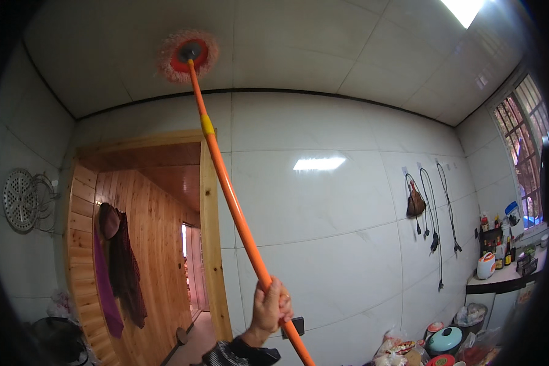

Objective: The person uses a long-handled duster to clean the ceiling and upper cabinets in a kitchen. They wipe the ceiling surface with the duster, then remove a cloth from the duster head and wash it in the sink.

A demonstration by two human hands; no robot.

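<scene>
My left hand (270,306) is wrapped around the orange pole (235,206) of a long-handled mop, with its thumb lying along the pole. The pole slants up and to the left and has a yellow collar (207,124) partway along. At its upper end, the round mop head (191,56), red with a pinkish fringe and a grey centre joint, appears pressed flat against the ceiling panels (293,50). The pole's lower end runs out of the picture. My right hand is out of view.
A wood-framed doorway (209,228) opens at left, with clothes (123,270) hanging inside. A metal steamer rack (21,200) hangs on the left wall. Cords (432,210) hang on the tiled wall (320,201). At right are a counter (498,284) with bottles, a barred window (521,151) and a lidded pot (444,339).
</scene>
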